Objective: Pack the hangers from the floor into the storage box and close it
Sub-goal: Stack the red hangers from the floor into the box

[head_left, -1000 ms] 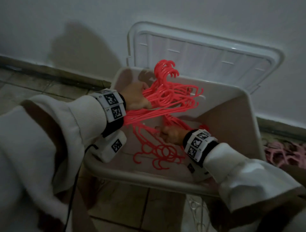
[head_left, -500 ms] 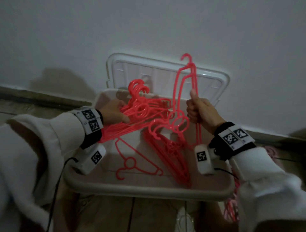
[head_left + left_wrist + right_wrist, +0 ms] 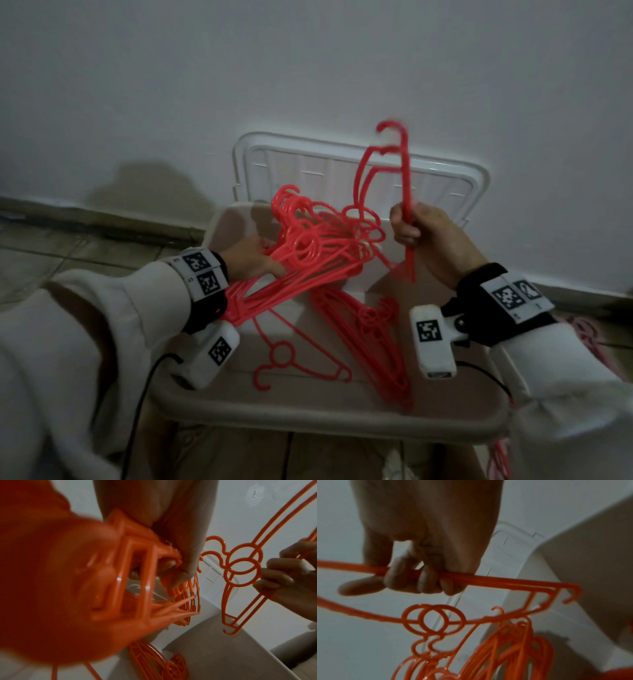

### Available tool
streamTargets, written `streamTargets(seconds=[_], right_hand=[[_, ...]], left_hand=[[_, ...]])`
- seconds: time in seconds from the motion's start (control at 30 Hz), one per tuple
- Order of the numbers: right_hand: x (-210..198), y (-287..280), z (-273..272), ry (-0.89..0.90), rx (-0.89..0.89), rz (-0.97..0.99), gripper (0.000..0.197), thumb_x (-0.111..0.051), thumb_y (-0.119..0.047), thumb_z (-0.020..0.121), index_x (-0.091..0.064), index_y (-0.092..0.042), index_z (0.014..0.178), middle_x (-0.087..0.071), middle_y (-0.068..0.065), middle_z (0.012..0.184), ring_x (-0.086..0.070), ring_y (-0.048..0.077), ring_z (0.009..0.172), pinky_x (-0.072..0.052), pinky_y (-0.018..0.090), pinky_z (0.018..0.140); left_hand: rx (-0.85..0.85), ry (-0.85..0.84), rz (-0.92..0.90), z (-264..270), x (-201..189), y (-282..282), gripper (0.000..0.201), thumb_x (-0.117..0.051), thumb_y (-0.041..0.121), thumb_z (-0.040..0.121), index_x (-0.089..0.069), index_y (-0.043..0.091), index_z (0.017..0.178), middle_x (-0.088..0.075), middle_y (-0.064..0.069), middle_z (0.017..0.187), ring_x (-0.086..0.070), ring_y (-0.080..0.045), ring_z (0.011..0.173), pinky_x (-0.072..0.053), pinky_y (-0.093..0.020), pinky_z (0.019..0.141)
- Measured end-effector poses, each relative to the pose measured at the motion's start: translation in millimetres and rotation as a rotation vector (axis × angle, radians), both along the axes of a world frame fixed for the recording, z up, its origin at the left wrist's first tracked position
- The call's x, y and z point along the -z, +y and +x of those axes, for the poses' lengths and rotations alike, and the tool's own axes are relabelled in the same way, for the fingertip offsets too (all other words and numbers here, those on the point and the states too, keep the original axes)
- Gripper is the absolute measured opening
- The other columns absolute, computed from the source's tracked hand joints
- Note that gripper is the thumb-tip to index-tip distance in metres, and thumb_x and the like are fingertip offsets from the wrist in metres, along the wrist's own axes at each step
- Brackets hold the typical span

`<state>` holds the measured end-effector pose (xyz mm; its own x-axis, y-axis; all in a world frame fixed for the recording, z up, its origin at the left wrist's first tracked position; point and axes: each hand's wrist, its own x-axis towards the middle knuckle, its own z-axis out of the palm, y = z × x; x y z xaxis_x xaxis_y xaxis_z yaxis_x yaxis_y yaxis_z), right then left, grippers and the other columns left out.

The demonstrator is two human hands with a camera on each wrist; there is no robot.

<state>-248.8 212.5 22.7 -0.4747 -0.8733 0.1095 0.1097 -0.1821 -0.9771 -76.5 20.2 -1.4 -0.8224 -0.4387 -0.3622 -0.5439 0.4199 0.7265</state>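
Left hand (image 3: 250, 258) grips a fanned bundle of red hangers (image 3: 318, 253) over the open storage box (image 3: 308, 413), right hand (image 3: 428, 236) fisted round two upright hangers (image 3: 406, 192), more loose hangers (image 3: 359, 329) inside the box, lid (image 3: 342, 171) leaning against wall (image 3: 308, 68), pink hangers (image 3: 582, 329) on floor at right.

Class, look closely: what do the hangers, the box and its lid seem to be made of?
Hangers: thin moulded plastic, coral-red, glossy; small highlights show on the bars in the left wrist view.
Box: probably plastic, beige, matte, with a thick rounded rim.
Lid: likely white plastic, slightly shiny, with moulded ribs and a raised edge.
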Motion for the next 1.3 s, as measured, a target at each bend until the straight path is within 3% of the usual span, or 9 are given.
streamTargets(seconds=[0.13, 0.2, 0.33, 0.4, 0.63, 0.77, 1.07, 1.2, 1.3], right_hand=[[4.9, 1.1, 12.4, 0.361, -0.093, 0.14, 0.018, -0.064, -0.035, 0.074, -0.073, -0.028, 0.06, -0.06, -0.012, 0.052, -0.051, -0.007, 0.052, -0.039, 0.005, 0.056], [11.1, -3.5, 15.5, 0.512, -0.208, 0.207, 0.011, -0.069, -0.023, 0.074, -0.075, -0.017, 0.068, -0.068, -0.011, 0.061, -0.056, -0.007, 0.06, -0.043, 0.008, 0.061], [41.1, -17.5, 25.9, 1.088, -0.256, 0.217, 0.027, -0.065, -0.038, 0.078, -0.075, -0.013, 0.073, -0.066, -0.01, 0.07, -0.053, -0.004, 0.067, -0.041, 0.012, 0.067], [58.4, -19.1, 31.6, 1.222, -0.218, 0.205, 0.033, -0.057, -0.045, 0.079, -0.072, -0.017, 0.072, -0.066, -0.007, 0.072, -0.057, 0.007, 0.071, -0.042, 0.027, 0.072], [83.5, -27.7, 41.7, 1.227, -0.275, 0.215, 0.042, -0.038, -0.043, 0.089, -0.064, -0.011, 0.085, -0.064, 0.002, 0.084, -0.053, 0.012, 0.083, -0.037, 0.03, 0.076], [86.4, -27.7, 47.3, 1.285, -0.194, 0.212, 0.04, -0.036, -0.043, 0.088, -0.063, -0.013, 0.086, -0.061, 0.001, 0.087, -0.04, 0.007, 0.085, -0.016, 0.021, 0.073], [93.3, -19.1, 35.5, 1.256, -0.112, 0.24, 0.042, -0.035, -0.046, 0.089, -0.063, -0.014, 0.087, -0.061, -0.002, 0.087, -0.041, 0.005, 0.087, -0.022, 0.027, 0.081], [91.0, -16.0, 35.4, 1.32, -0.031, 0.144, 0.041, -0.038, -0.047, 0.091, -0.062, -0.015, 0.082, -0.06, -0.003, 0.081, -0.041, 0.007, 0.082, -0.022, 0.024, 0.077], [88.7, -21.9, 43.1, 1.327, -0.052, 0.081, 0.03, -0.044, -0.036, 0.089, -0.063, -0.014, 0.082, -0.061, -0.002, 0.082, -0.043, 0.008, 0.084, -0.023, 0.024, 0.076]], left_hand=[[0.025, -0.056, -0.007, -0.5, 0.2, -0.9, 0.015, -0.067, 0.003, 0.077, -0.059, 0.012, 0.069, -0.059, 0.004, 0.059, -0.046, -0.009, 0.058, -0.038, -0.012, 0.054], [0.047, -0.061, -0.006, -0.3, -1.8, -0.4, 0.017, -0.066, 0.006, 0.08, -0.057, 0.016, 0.069, -0.055, 0.0, 0.067, -0.046, -0.009, 0.06, -0.039, -0.011, 0.053], [0.09, -0.066, 0.083, 0.4, -7.3, 0.9, 0.018, -0.063, 0.026, 0.085, -0.055, 0.026, 0.069, -0.057, 0.007, 0.065, -0.052, -0.01, 0.062, -0.044, -0.013, 0.055], [0.086, -0.041, 0.189, 1.7, -8.6, 3.9, 0.016, -0.062, 0.034, 0.082, -0.055, 0.025, 0.07, -0.058, 0.008, 0.059, -0.054, -0.005, 0.054, -0.046, -0.018, 0.059], [-0.052, -0.02, 0.338, 0.6, 3.1, 4.6, 0.04, -0.06, 0.044, 0.075, -0.051, 0.006, 0.071, -0.05, -0.001, 0.053, -0.047, -0.007, 0.042, -0.045, -0.018, 0.051], [-0.009, -0.007, 0.346, 2.6, 1.8, 2.8, 0.025, -0.06, 0.032, 0.084, -0.057, 0.01, 0.073, -0.06, 0.003, 0.057, -0.056, -0.008, 0.05, -0.049, -0.014, 0.053], [0.052, 0.058, 0.341, 6.5, -4.9, 2.8, 0.009, -0.058, 0.019, 0.085, -0.056, 0.022, 0.076, -0.064, 0.02, 0.051, -0.061, 0.007, 0.049, -0.044, -0.004, 0.049], [0.072, 0.035, 0.313, 6.6, -5.8, 4.8, 0.006, -0.062, 0.028, 0.079, -0.061, 0.023, 0.075, -0.067, 0.008, 0.062, -0.061, -0.015, 0.065, -0.05, -0.017, 0.061], [0.079, 0.051, 0.317, 6.6, -5.7, 7.3, 0.005, -0.062, 0.027, 0.08, -0.061, 0.026, 0.075, -0.067, 0.013, 0.059, -0.057, -0.011, 0.068, -0.048, -0.019, 0.066]])
